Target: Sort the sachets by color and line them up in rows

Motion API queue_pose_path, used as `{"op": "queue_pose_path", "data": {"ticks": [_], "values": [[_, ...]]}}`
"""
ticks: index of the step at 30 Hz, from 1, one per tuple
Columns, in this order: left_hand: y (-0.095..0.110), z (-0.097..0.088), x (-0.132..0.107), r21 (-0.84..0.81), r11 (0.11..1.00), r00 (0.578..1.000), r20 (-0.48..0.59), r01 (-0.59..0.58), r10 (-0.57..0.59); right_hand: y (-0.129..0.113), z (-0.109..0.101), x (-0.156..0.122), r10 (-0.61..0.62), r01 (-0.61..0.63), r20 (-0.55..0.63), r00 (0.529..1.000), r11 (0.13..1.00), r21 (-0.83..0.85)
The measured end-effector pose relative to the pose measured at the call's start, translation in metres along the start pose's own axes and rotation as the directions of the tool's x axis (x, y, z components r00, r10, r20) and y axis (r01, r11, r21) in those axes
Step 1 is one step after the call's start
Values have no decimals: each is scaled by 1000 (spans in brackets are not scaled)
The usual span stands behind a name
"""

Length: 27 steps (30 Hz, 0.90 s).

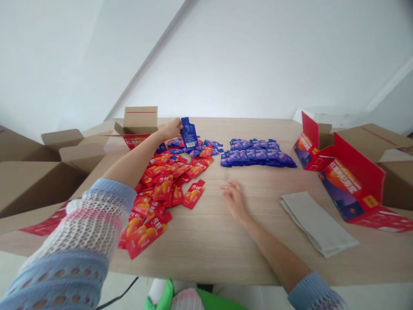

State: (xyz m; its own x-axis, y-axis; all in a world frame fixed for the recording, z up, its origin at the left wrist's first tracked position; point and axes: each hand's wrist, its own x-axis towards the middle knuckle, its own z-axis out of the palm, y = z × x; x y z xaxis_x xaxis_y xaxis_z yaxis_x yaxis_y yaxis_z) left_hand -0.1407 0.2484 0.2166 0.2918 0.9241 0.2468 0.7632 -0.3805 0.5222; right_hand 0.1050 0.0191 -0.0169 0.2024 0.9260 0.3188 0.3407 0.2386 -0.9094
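Note:
My left hand (171, 129) is raised at the far side of the table, pinching a blue foil sachet (189, 133) upright by its top edge. Below that hand lies a loose heap of red sachets (163, 185) with orange fruit print, some overlapping. Further along the wooden table (206, 245), a neat overlapping block of blue-purple sachets (258, 154) lies in rows. A few blue sachets mix into the far end of the red heap. My right hand (235, 200) rests on the bare wood with fingers loosely apart, holding nothing, nearest the blue rows.
Right of my right hand lies a folded grey cloth (318, 224). Flattened red printed cartons (351, 181) lean at the right table edge. Open cardboard boxes (38, 181) stand along the left, and another box (380, 146) at the right. A green bag (167, 297) shows below the table.

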Motion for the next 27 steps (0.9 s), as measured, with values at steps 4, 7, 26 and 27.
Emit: {"op": "queue_pose_path", "data": {"ticks": [4,7,26,27], "values": [[49,39,-37,-217,935,935,161,-280,317,-12,-12,10,185,-297,256,949,799,524],[82,77,-75,-323,791,755,261,-520,602,-27,-27,9,93,-484,532,842,567,667],[82,153,-132,-297,802,853,-235,-519,465,-20,-113,31,371,-303,-114,922,871,386],[81,159,-140,-264,813,850,-256,-519,459,-17,-122,39,362,-295,-165,917,897,329]]}}
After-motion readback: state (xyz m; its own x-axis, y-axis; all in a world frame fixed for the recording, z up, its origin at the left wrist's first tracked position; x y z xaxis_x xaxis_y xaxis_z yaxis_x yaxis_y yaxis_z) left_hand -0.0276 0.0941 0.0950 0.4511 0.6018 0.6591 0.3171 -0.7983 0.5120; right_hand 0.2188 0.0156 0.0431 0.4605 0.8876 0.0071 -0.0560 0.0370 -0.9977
